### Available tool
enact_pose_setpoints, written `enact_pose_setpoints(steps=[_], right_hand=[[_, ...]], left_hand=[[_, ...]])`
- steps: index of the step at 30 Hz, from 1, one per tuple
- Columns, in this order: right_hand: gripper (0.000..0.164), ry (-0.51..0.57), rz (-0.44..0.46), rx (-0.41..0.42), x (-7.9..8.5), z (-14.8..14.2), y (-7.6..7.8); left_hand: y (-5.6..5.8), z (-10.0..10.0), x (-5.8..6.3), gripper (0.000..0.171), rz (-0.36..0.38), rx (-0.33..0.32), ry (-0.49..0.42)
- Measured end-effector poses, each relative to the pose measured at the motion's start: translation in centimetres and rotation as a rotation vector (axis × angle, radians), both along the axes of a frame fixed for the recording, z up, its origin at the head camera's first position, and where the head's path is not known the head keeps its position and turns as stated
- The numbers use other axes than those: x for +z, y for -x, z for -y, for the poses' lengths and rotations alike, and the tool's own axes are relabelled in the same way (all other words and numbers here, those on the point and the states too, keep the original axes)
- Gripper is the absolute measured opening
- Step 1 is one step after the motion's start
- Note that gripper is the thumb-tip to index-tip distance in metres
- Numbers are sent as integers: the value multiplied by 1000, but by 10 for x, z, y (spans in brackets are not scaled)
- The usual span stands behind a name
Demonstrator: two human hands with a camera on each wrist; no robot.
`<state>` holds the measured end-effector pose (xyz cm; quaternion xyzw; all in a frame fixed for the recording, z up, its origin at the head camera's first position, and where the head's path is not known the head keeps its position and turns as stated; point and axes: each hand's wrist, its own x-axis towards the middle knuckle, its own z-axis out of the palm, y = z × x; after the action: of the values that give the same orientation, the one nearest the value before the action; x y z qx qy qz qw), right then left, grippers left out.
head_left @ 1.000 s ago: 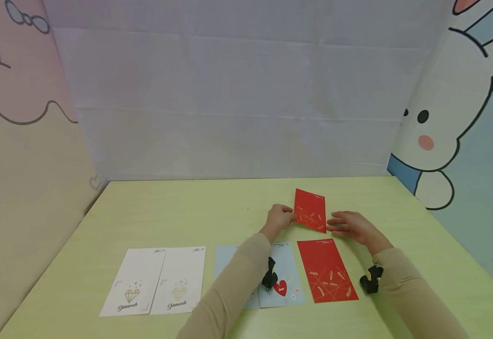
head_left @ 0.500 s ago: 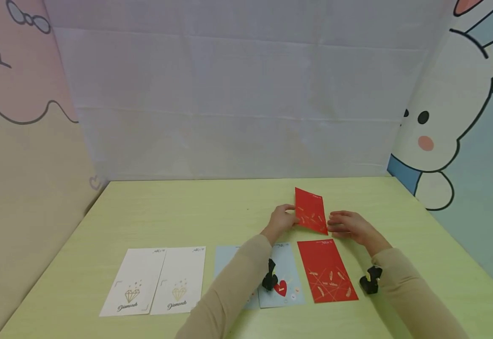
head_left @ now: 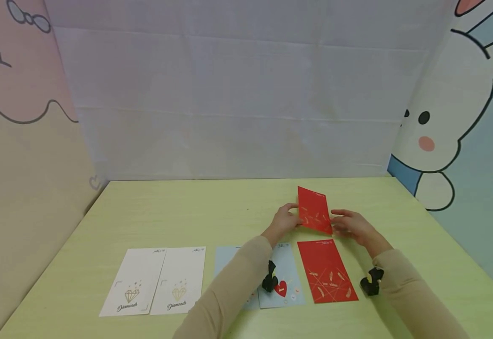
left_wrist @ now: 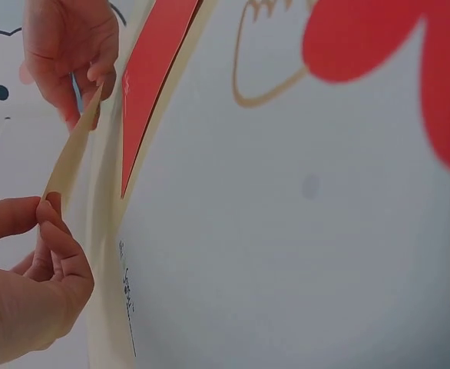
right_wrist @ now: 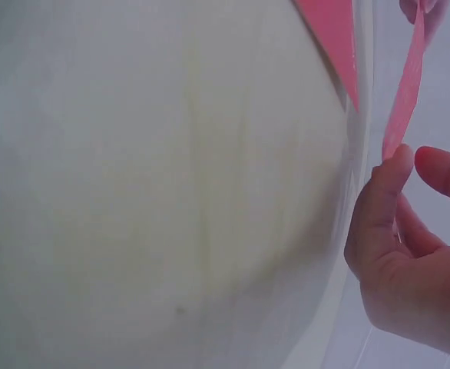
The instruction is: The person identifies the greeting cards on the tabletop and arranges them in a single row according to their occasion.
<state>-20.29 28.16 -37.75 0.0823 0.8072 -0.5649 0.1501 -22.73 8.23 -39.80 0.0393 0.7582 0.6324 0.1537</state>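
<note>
Both hands hold one red card (head_left: 314, 209) with gold marks, tilted up off the yellow-green table (head_left: 178, 212). My left hand (head_left: 294, 217) pinches its left edge. The right hand (head_left: 338, 221) pinches the right edge. In the left wrist view the card (left_wrist: 71, 154) shows edge-on between my left hand (left_wrist: 50, 211) and the right hand (left_wrist: 87, 81). The right wrist view shows the same card (right_wrist: 405, 84) edge-on above my right hand (right_wrist: 405, 157). A second red card (head_left: 326, 270) lies flat on the table just in front of the hands.
A row of cards lies near the front edge: two white diamond cards (head_left: 134, 282) (head_left: 180, 280) and light blue cards (head_left: 286, 278) partly under my left sleeve. Padded walls with cartoon prints enclose the table on three sides.
The red card has risen slightly and shifted a little right. My right hand has closed in from beside the card and now pinches its right edge.
</note>
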Motion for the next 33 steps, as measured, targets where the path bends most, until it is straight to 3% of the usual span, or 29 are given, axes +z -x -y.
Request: enact_pose_setpoints(steps=[5, 15, 20, 27, 33], right_hand=[[50, -38, -38, -55, 2, -3, -3], [55, -36, -85, -47, 4, -19, -15], [58, -63, -85, -35, 5, -28, -20], [59, -104, -93, -20, 8, -41, -30], [57, -78, -118, 25, 11, -50, -44]], left_hand=[[-5, -4, 2, 50, -15, -27, -59], [-21, -18, 8, 49, -30, -33, -92], [-31, -25, 11, 44, -61, -34, -116], [-43, -32, 15, 29, -140, -3, -81], [-52, -38, 18, 13, -125, 21, -142]])
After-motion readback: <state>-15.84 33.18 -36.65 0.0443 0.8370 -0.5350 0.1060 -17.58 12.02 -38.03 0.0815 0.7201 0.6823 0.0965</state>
